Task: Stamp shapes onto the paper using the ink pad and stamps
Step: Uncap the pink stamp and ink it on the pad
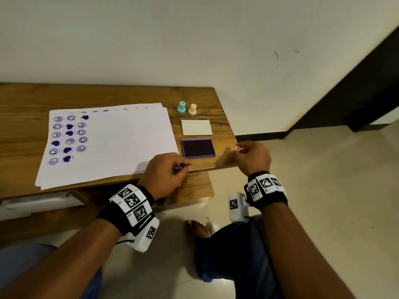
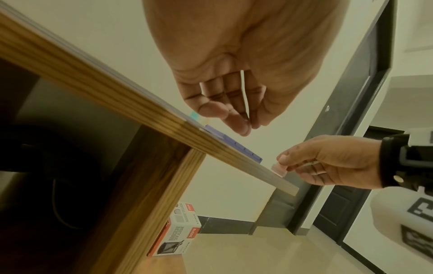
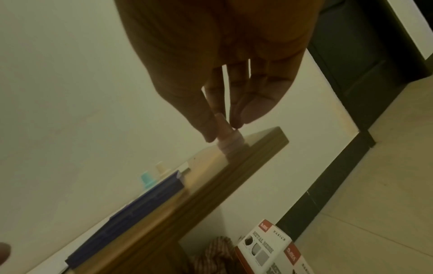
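A stack of white paper [image 1: 121, 143] lies on the wooden table [image 1: 26, 134], with purple smiley and heart prints down its left side. To its right sit the open purple ink pad [image 1: 198, 148], its white lid [image 1: 196, 127], a teal stamp [image 1: 181, 108] and a cream stamp [image 1: 192, 110]. My right hand [image 1: 236, 149] pinches a pink stamp [image 1: 237, 148] by its handle. The pink stamp [image 3: 230, 142] stands base down on the table's front right corner. My left hand [image 1: 183, 167] hovers at the paper's front right corner, fingers loosely curled, holding nothing.
The table ends just right of the pink stamp [image 2: 280, 167]. A printed cardboard box [image 2: 180, 231] sits on the floor under the table. My bare foot [image 1: 198, 229] is on the tiled floor. A dark door frame [image 1: 367, 104] stands at the right.
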`<state>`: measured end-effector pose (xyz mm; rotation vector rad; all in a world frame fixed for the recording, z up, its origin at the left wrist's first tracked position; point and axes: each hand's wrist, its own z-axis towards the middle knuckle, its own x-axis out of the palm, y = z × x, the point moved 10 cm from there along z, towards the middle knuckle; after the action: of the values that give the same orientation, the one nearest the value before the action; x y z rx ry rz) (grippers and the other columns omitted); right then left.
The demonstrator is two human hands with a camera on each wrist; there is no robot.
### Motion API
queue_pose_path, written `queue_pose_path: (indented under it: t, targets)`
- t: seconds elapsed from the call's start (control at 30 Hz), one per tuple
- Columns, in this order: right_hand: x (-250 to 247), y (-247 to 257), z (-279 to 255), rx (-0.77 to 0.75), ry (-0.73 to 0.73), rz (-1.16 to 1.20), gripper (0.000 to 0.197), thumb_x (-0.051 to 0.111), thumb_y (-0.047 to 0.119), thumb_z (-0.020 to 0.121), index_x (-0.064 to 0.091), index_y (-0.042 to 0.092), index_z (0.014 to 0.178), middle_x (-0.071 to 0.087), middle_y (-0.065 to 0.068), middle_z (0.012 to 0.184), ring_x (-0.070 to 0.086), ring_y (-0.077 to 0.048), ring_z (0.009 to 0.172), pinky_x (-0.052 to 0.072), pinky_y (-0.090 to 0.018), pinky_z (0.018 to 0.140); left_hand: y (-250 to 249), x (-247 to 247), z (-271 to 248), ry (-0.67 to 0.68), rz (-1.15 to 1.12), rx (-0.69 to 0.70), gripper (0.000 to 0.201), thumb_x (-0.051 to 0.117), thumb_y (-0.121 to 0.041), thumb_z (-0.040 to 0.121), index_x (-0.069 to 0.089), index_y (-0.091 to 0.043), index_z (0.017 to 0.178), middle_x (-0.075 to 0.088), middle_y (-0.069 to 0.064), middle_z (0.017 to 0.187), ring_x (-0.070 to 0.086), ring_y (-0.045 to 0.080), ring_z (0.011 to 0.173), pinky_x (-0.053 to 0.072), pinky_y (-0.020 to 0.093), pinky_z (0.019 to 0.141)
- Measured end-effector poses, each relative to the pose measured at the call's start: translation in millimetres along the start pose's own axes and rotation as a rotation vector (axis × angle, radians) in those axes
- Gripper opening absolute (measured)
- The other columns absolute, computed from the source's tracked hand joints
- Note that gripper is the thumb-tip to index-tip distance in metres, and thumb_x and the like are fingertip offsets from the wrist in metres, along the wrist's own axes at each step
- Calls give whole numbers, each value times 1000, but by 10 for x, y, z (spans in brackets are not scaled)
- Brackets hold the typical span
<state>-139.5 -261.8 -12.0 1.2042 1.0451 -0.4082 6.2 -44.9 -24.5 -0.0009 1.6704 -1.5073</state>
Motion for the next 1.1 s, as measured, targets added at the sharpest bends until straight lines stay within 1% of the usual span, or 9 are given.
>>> queue_pose_path:
  t: [0.1, 0.23, 0.37, 0.57, 0.67, 0.73, 0.83, 1.0, 1.1]
  targets:
    - [-58, 139, -75, -52, -30, 195, 20, 77, 30, 80, 78, 20, 97, 75, 5, 87, 69, -11, 83, 56, -31, 83, 36, -42, -6, -37, -95, -56, 21, 66, -24, 88, 71, -22, 109, 70, -8, 96, 66, 4, 77, 48, 4, 67]
    - [140, 649, -392, -157, 179, 558, 8, 83, 22, 75, 79, 19, 82, 75, 4, 74, 68, -6, 70, 52, -24, 67, 19, -92, -6, -68, -261, -93, 45, 74, -23, 82, 61, -24, 125, 68, -10, 107, 66, 0, 91, 55, 14, 74]
    - [439, 998, -599, -242, 336, 647, 7, 80, 15, 78, 79, 12, 84, 76, -3, 75, 70, -11, 69, 51, -23, 62, -38, -166, 14, -94, -392, -65, 50, 76, -15, 80, 61, -28, 126, 69, -10, 113, 67, 5, 99, 55, 17, 78]
    - [576, 1117, -649, -226, 394, 740, 10, 75, 9, 84, 78, 5, 93, 76, -11, 79, 70, -14, 67, 52, -20, 58, -10, -374, 4, -201, -394, -65, 38, 73, -11, 83, 68, -19, 119, 70, -14, 102, 67, -6, 92, 51, 8, 75]
    - [626, 1111, -625, -176, 426, 795, 11, 72, 10, 87, 77, 3, 95, 76, -14, 82, 72, -21, 70, 57, -28, 63, 35, -397, 25, -211, -476, -114, 36, 76, -11, 80, 70, -19, 115, 71, -13, 99, 69, -2, 90, 55, 15, 78]
    - [654, 1087, -604, -128, 437, 850, 14, 71, 10, 89, 76, 0, 97, 76, -17, 88, 73, -33, 80, 61, -42, 75, 63, -395, 40, -215, -550, -145, 37, 78, -11, 77, 71, -17, 112, 74, -7, 100, 71, 5, 92, 57, 22, 82]
    - [678, 1023, -572, -61, 409, 952, 14, 70, 9, 89, 76, -2, 96, 76, -18, 90, 73, -33, 83, 60, -52, 82, 52, -392, 74, -218, -614, -159, 36, 78, -9, 76, 71, -13, 111, 74, -1, 100, 72, 7, 92, 57, 26, 85]
    - [626, 852, -493, 54, 269, 1051, 14, 70, 11, 89, 75, -1, 95, 74, -11, 83, 70, -23, 75, 60, -35, 71, 114, -324, 120, -201, -658, -213, 37, 77, -9, 77, 71, -8, 114, 75, 4, 102, 72, 12, 93, 58, 35, 86]
    - [443, 538, -336, 238, 92, 1287, 10, 75, 9, 85, 75, 0, 90, 72, -5, 77, 66, -12, 67, 54, -23, 62, 206, -389, 98, -241, -600, -242, 33, 79, -16, 77, 72, -15, 109, 75, -3, 96, 72, 7, 88, 59, 29, 82]
